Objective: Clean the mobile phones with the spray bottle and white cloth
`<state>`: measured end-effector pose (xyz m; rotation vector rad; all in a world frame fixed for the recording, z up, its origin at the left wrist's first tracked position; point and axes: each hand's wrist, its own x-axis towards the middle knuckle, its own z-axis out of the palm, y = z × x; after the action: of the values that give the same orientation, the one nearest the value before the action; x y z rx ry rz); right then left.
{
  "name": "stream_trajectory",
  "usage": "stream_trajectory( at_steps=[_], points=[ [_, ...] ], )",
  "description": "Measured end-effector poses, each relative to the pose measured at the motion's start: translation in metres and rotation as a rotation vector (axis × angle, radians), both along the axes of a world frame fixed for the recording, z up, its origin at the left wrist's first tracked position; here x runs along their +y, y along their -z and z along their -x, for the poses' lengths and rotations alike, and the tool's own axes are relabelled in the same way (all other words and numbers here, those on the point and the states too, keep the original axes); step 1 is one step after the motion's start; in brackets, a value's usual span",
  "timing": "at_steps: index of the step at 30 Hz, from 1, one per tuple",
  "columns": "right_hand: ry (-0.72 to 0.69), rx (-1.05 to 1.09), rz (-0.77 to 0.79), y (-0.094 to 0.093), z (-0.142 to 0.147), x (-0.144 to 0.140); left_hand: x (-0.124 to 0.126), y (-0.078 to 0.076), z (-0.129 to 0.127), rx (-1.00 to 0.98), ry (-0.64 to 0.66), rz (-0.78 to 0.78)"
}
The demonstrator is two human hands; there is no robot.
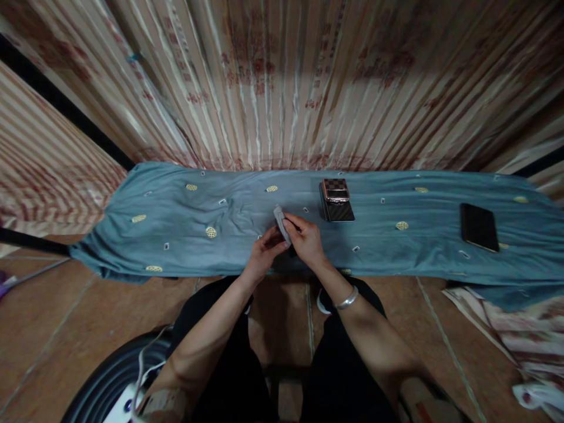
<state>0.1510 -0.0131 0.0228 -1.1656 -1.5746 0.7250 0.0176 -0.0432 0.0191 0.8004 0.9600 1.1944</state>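
- A small grey object [282,224] is held up over the surface, left of its middle and closer to the near edge than the far one, tilted with its top leaning left.
- The right hand [307,239] pinches it narrowly, thumb against fingers; a silver bangle [348,298] circles that wrist.
- The left hand [265,252] is curled at its lower end; whether those fingers grip it or only touch it, I cannot tell.
- Right of the hands, towards the surface's far edge, a brown checkered case [335,184] sits against a dark glossy flat item [339,212].
- A black flat item like a wallet [479,227] lies well apart, near the surface's right end.
- The surface [238,252] wears a rumpled blue-green cloth with yellow motifs.
- Beyond its far edge hangs a striped, flowered curtain [282,117].
- Below its near edge is a brown tiled floor [53,311].
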Motion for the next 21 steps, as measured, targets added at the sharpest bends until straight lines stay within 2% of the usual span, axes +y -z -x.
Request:
stream_trajectory(
  at_steps=[5,12,17,21],
  points=[
    [-0.078,-0.017,0.024,0.0,0.001,0.001,0.008,0.001,0.009,-0.056,-0.045,0.033],
    [-0.192,-0.024,0.058,0.001,-0.001,-0.005,0.019,-0.004,0.021,-0.127,-0.194,0.086],
    [-0.21,-0.026,0.052,0.002,-0.003,-0.008,0.022,-0.008,0.021,-0.159,-0.212,0.103],
    [-0.198,-0.011,0.054,0.003,-0.002,-0.008,0.021,-0.005,0.022,-0.132,-0.201,0.09]
  ],
)
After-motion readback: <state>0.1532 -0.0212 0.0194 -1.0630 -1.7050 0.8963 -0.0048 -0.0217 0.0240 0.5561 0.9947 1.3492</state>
